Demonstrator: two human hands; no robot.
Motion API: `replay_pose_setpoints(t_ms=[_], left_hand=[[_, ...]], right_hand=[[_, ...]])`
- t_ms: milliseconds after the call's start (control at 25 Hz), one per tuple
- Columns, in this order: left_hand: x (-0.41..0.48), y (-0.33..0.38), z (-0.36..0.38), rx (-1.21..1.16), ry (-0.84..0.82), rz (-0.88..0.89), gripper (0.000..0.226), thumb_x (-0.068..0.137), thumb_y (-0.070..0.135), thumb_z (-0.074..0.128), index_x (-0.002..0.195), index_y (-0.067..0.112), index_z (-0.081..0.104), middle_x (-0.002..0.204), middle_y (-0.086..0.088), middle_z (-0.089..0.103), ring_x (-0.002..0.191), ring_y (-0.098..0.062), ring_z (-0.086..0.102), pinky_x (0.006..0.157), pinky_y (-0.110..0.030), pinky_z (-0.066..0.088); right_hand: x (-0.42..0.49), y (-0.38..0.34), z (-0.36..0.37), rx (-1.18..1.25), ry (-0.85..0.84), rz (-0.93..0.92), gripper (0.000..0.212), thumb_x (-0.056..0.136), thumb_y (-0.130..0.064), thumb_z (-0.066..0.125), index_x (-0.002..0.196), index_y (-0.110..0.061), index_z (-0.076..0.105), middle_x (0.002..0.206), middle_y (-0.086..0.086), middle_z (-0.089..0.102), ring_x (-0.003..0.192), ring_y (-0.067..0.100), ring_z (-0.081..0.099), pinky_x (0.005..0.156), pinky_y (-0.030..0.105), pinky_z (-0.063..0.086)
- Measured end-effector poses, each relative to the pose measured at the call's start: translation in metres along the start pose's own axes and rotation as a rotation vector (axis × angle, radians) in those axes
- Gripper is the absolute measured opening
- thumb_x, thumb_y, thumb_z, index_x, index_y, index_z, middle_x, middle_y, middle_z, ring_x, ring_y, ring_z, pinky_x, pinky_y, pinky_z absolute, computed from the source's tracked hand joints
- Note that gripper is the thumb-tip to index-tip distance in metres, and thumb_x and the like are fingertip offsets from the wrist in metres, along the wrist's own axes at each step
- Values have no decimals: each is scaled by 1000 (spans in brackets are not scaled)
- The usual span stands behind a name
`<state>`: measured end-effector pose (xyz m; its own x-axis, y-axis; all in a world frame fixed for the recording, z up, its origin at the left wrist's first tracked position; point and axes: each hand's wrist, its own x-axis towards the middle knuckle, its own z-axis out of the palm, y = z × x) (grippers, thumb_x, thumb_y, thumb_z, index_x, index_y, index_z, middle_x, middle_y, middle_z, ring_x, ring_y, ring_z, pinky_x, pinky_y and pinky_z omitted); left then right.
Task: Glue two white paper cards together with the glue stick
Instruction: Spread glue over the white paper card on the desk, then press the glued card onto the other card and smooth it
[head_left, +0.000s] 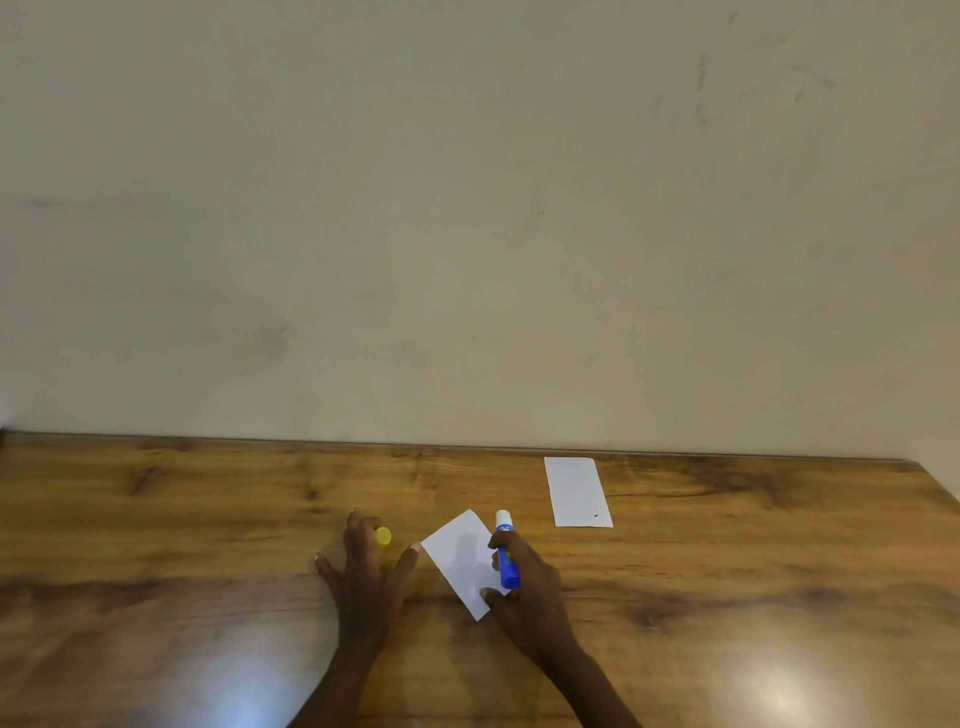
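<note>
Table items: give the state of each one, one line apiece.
Glue stick: uncapped, white tip exposed, held in the right hand.
Yellow cap: off the stick, on the table beside the left hand.
Near card: flat, angled, between the hands.
Far card: flat, alone, untouched.

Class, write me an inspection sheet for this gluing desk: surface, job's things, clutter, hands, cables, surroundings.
Surface: wooden table, glare patches near the front edge.
Job's things: near card lies angled between the hands; far card flat by the wall; glue stick uncapped; yellow cap on the table.
Clutter: nothing seen.
Hands: left hand spread flat beside the cap; right hand grips the glue stick.
Cables: nothing seen.
Surroundings: plain scuffed wall.
</note>
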<state>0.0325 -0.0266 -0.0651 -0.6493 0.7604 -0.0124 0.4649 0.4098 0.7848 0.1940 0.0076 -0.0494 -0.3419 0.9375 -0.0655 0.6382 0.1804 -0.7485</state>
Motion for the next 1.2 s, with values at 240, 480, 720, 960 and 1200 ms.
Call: replay_pose_setpoints(t_ms=[240, 480, 720, 960, 1200], left_hand=[[4, 13, -19, -310, -69, -225, 40, 92, 24, 50, 127, 5, 46, 134, -18, 49, 129, -41, 34, 112, -52, 24], [-13, 76, -13, -334, -255, -90, 37, 90, 28, 53, 121, 10, 53, 134, -15, 51, 122, -33, 44, 104, -46, 38], [-49, 127, 48, 61, -356, 269, 45, 95, 42, 34, 139, 35, 28, 158, -4, 1, 145, -25, -7, 113, -53, -7], [-93, 157, 135, 392, -463, 448, 57, 91, 55, 27, 140, 45, 1, 156, -1, -18, 143, -26, -17, 110, -58, -14], [-101, 147, 179, 558, -523, 487, 60, 90, 57, 26, 139, 46, -6, 156, -2, -17, 143, -29, -16, 109, -60, -13]], right_hand=[[-10, -11, -16, 568, 211, -4, 26, 82, -16, 61, 99, -32, 50, 96, -10, 58, 86, 13, 59, 61, 6, 48], [-6, -18, -62, 589, 350, -107, 31, 91, -9, 45, 110, -33, 45, 103, -18, 52, 86, 9, 58, 68, 17, 52], [-15, 39, -129, 677, 491, 35, 42, 87, 1, 49, 125, -14, 38, 108, 8, 50, 94, 21, 51, 69, 21, 45], [-29, 102, -176, 688, 510, 59, 31, 83, 11, 50, 102, -12, 41, 93, 11, 56, 84, 20, 52, 73, 28, 43], [-22, 148, -169, 440, 362, 109, 28, 81, 6, 54, 98, -14, 44, 91, -2, 60, 87, 17, 58, 77, 28, 49]])
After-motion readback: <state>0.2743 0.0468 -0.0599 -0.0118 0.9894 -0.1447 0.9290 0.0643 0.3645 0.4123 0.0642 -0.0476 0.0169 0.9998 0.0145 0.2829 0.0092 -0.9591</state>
